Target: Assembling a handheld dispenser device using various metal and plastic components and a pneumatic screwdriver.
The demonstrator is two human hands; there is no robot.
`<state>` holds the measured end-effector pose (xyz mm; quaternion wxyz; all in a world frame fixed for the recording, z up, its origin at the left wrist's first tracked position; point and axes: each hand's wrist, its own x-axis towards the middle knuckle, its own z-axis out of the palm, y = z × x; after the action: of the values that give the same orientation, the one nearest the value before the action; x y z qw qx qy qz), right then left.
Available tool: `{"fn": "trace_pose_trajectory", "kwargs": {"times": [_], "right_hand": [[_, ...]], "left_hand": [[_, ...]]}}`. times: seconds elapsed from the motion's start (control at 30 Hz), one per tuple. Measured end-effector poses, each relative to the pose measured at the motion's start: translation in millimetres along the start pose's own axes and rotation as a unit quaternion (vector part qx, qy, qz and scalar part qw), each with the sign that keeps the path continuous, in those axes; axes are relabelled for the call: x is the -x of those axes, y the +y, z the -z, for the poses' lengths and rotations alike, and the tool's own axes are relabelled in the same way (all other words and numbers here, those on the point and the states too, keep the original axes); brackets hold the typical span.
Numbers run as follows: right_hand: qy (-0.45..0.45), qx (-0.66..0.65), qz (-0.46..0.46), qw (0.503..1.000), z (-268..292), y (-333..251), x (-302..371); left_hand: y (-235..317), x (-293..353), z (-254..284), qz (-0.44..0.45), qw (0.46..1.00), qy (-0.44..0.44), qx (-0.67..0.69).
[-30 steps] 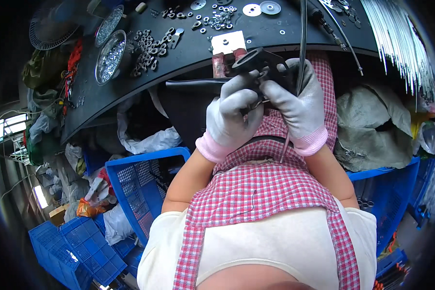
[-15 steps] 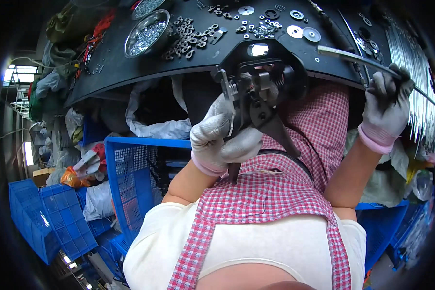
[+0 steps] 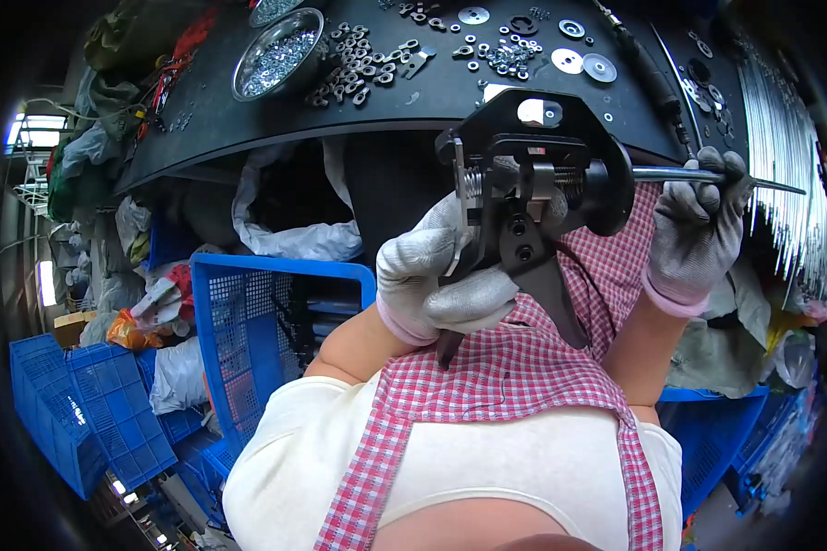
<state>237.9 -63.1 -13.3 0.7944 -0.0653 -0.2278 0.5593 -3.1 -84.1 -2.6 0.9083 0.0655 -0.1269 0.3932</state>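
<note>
My gloved left hand (image 3: 446, 271) is closed around a black metal mechanism (image 3: 542, 138) with springs, bolts and two downward legs, held up in front of the table edge. From the right, my gloved right hand (image 3: 703, 225) grips a thin metal rod (image 3: 767, 185) between thumb and fingers. The rod lies nearly level, and its left end meets the round right side of the mechanism. Whether its tip has entered a hole there is hidden.
On the dark table (image 3: 202, 138) stand a metal bowl of small parts (image 3: 280, 60), scattered link-shaped pieces (image 3: 358, 69), washers and discs (image 3: 599, 67). Many thin rods (image 3: 781, 156) lie at the right. A blue crate (image 3: 285, 266) stands left of my lap; more crates (image 3: 115, 413) are farther left.
My right hand has moved left and down, bringing the rod from a slant above to level against the mechanism. The mechanism has shifted slightly right and down in my left hand.
</note>
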Motion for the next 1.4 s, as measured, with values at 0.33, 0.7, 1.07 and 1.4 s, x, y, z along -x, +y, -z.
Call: {"fn": "trace_pose_trajectory", "kwargs": {"times": [0.33, 0.7, 1.07, 1.4], "right_hand": [[-0.068, -0.006, -0.057, 0.996, 14.7, -5.0, 1.5], [-0.181, 0.226, -0.042, 0.956, 35.0, -25.1, -2.0], [0.091, 0.202, -0.161, 0.962, 41.9, -14.4, 2.9], [0.087, 0.22, -0.259, 0.936, 37.5, 3.2, -0.6]], "left_hand": [[-0.3, 4.7, -3.3, -0.008, 0.999, 0.037, -0.033], [-2.0, 4.5, -5.3, -0.007, 0.999, 0.037, -0.007], [2.8, -1.5, -4.7, -0.004, 0.987, 0.104, -0.126], [3.1, 15.0, 3.6, -0.086, 0.984, 0.135, -0.075]]}}
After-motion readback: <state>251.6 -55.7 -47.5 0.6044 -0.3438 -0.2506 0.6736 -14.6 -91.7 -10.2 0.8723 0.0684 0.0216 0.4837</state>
